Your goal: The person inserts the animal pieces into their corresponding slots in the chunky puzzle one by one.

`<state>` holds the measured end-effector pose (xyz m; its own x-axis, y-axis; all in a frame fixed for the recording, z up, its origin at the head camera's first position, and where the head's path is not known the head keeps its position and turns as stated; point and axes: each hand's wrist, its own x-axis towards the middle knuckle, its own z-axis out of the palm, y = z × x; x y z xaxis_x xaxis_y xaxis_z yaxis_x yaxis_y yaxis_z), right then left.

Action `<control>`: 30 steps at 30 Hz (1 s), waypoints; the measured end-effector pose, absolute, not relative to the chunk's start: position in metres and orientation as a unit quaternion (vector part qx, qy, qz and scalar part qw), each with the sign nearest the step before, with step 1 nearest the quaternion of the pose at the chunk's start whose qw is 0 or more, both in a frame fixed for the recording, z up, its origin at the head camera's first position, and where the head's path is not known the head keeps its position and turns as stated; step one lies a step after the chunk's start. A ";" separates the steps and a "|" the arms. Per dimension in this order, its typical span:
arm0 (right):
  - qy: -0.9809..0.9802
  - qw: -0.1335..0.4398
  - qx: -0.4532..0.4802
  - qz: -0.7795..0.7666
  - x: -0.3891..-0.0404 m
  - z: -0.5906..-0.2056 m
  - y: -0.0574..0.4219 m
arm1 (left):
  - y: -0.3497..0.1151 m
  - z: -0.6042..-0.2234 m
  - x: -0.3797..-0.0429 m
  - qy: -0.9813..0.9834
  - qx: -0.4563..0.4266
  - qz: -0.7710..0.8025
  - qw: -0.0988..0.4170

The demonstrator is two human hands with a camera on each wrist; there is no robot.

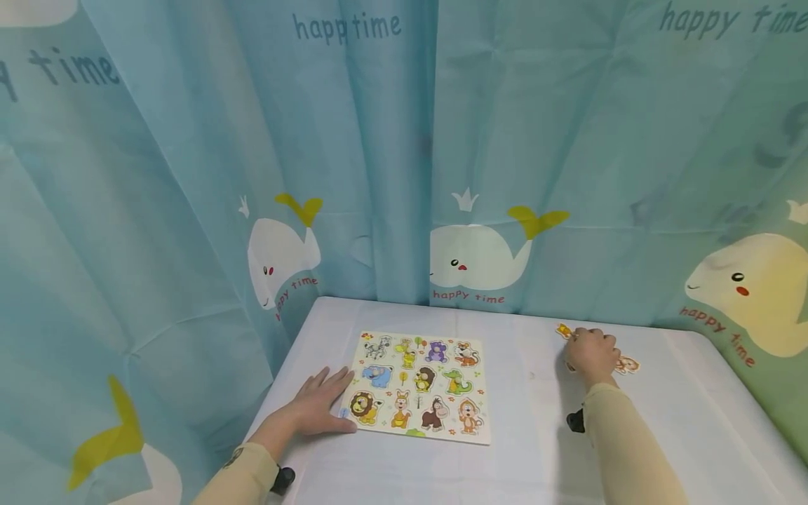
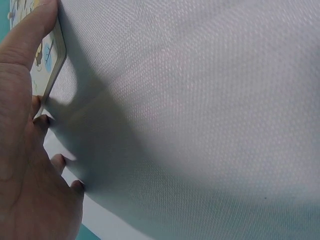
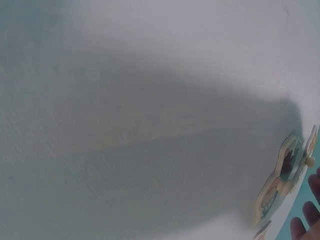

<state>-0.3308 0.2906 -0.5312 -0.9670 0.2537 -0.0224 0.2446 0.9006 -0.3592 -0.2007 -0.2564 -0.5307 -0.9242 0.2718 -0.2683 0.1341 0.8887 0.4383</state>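
A flat animal puzzle board (image 1: 413, 386) lies on the table. My left hand (image 1: 322, 403) rests at its left side, fingers spread on the cloth. In the left wrist view, the thumb (image 2: 35, 30) lies on the board near a rounded corner. Far to the right, my right hand (image 1: 592, 354) bends over several loose puzzle pieces. An orange-yellow piece (image 1: 564, 331) shows at its fingertips, and a monkey-like piece (image 1: 627, 365) shows beside it. In the right wrist view, fingers (image 3: 311, 212) are near a knobbed piece (image 3: 310, 161); I cannot tell if they pinch it.
A white cloth covers the table (image 1: 530, 449). Behind and beside it hangs a blue curtain (image 1: 391, 140) with whale prints, close to the table's back edge. Another puzzle piece (image 3: 272, 185) lies near the right hand. A black wrist-worn device (image 1: 576, 421) hangs at the right forearm.
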 end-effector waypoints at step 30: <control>-0.981 -0.024 -0.100 0.166 -0.341 -0.537 0.292 | -0.254 -0.531 -0.200 0.957 0.107 0.215 0.161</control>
